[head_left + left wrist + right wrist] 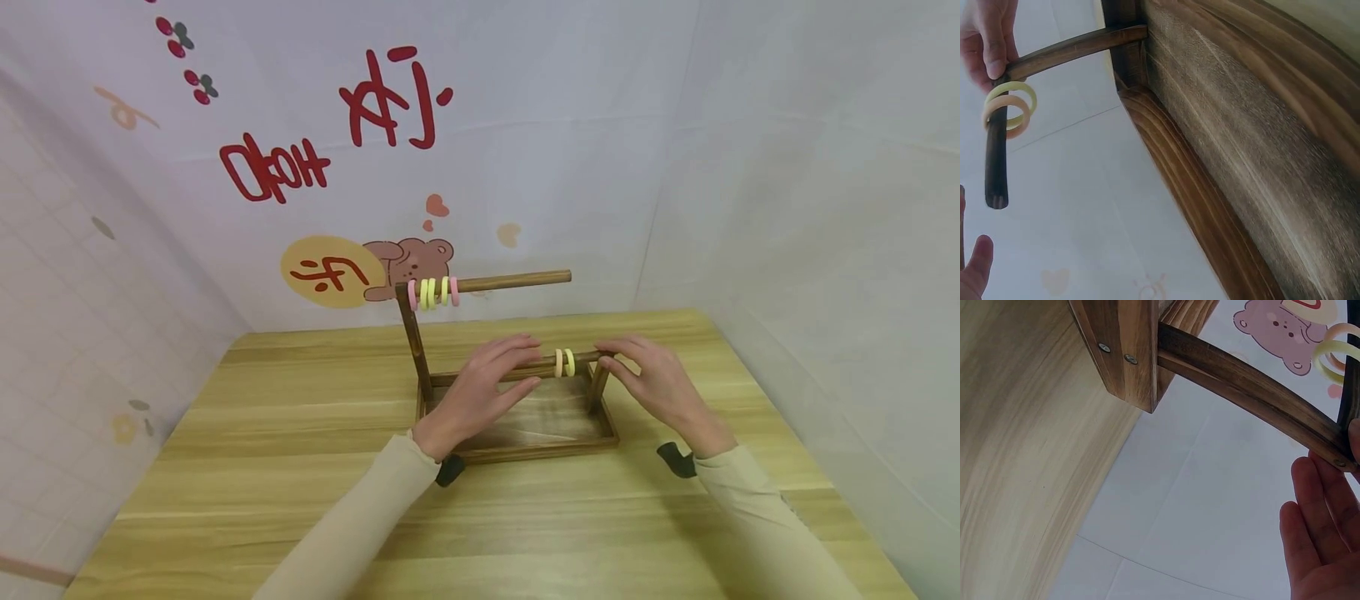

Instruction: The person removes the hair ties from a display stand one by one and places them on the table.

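Note:
A dark wooden stand (517, 454) has a tray base and two posts, each bearing a horizontal rod. On the lower rod (996, 169) hang a peach ring (558, 363) and a yellow ring (570, 362). My right hand (658, 379) pinches the top of the short right post (1254, 387), where the lower rod joins it. Beside the lower rod's free end is my left hand (483, 387), fingers extended and holding nothing; the left wrist view shows its fingertips (980, 253) apart from the rod. Several pink and yellow rings (431, 294) hang on the upper rod (517, 282), near the tall left post (415, 342).
The stand sits on a wood-grain table (315, 400). Behind it hangs a white printed curtain (555, 150) with a cartoon bear and red characters. Dark wrist-camera pieces (677, 460) show beneath the wrists.

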Demonstrator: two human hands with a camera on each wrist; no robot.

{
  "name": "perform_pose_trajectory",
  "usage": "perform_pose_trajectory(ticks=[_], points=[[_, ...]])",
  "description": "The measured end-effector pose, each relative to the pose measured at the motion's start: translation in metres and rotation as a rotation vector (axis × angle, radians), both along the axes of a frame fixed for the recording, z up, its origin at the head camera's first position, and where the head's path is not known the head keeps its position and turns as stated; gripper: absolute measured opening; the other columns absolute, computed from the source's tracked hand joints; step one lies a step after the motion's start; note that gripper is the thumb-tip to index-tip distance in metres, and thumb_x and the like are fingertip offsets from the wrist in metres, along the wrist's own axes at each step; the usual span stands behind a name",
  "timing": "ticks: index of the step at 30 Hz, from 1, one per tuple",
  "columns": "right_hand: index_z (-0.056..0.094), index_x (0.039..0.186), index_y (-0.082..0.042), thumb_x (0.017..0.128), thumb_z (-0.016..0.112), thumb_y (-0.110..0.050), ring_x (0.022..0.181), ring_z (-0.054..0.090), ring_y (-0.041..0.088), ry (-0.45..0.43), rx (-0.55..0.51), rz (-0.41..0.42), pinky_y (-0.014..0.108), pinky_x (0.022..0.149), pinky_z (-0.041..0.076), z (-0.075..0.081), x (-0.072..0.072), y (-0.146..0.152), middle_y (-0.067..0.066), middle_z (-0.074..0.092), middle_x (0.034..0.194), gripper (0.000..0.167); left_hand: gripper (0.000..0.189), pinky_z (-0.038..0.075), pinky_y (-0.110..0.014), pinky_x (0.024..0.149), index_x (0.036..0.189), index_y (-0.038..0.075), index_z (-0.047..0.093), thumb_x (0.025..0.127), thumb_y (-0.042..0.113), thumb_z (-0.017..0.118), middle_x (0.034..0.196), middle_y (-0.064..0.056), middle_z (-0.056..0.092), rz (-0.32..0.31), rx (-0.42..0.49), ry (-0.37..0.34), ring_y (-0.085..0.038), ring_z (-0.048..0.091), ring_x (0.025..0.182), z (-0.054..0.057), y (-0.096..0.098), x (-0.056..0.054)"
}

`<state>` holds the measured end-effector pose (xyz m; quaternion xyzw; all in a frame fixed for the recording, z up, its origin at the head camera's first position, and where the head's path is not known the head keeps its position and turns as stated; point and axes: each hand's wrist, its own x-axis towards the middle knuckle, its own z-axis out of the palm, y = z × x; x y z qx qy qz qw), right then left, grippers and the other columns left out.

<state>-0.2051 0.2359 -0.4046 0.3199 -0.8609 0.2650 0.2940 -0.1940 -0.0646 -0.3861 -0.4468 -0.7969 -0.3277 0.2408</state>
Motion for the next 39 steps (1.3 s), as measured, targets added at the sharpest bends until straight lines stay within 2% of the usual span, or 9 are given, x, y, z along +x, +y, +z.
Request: perform_pose_trajectory(ticks=[9, 17, 23, 30, 39], points=[[0.076, 0.114, -0.002, 0.085, 0.081, 0.002, 0.09, 0.074, 0.028, 0.0, 0.0, 0.005, 0.047, 0.072, 0.059, 0.0, 0.0, 0.0, 0.008, 0.076, 0.105, 0.029, 0.045, 0.036, -0.043, 0.119, 0.136, 0.005, 0.065, 0.094, 0.016, 0.079, 0.146, -0.01, 0.06, 0.007, -0.025, -0.075, -0.025, 0.051, 0.14, -0.004, 0.012, -0.009], [0.076, 0.114, -0.003, 0.086, 0.081, 0.002, 0.09, 0.074, 0.028, -0.01, -0.003, 0.004, 0.047, 0.072, 0.059, 0.0, 0.001, 0.0, 0.008, 0.076, 0.105, 0.029, 0.055, 0.031, -0.052, 0.121, 0.145, 0.006, 0.059, 0.096, 0.024, 0.078, 0.154, -0.009, 0.054, 0.043, -0.106, -0.135, -0.028, 0.043, 0.147, -0.007, 0.02, -0.015], [0.076, 0.115, -0.003, 0.087, 0.081, 0.002, 0.091, 0.074, 0.029, -0.015, -0.002, -0.001, 0.048, 0.072, 0.059, 0.0, 0.001, 0.0, 0.009, 0.076, 0.106, 0.029, 0.06, 0.029, -0.052, 0.122, 0.147, 0.007, 0.057, 0.095, 0.027, 0.079, 0.155, -0.008, 0.052, 0.071, -0.157, -0.171, -0.027, 0.04, 0.149, -0.009, 0.025, -0.02], [0.076, 0.114, -0.002, 0.086, 0.081, 0.002, 0.091, 0.074, 0.029, -0.012, -0.005, 0.006, 0.048, 0.072, 0.059, 0.0, 0.001, 0.0, 0.009, 0.076, 0.106, 0.029, 0.061, 0.031, -0.053, 0.12, 0.145, 0.007, 0.059, 0.093, 0.033, 0.08, 0.149, -0.009, 0.058, 0.077, -0.179, -0.162, -0.028, 0.043, 0.147, -0.013, 0.03, -0.026], [0.076, 0.115, -0.003, 0.088, 0.08, 0.001, 0.092, 0.074, 0.03, -0.027, 0.005, -0.004, 0.049, 0.073, 0.059, 0.001, 0.001, 0.0, 0.009, 0.076, 0.107, 0.028, 0.056, 0.034, -0.054, 0.118, 0.141, 0.008, 0.063, 0.092, 0.029, 0.081, 0.142, -0.009, 0.064, 0.077, -0.157, -0.159, -0.031, 0.049, 0.142, -0.015, 0.032, -0.027]])
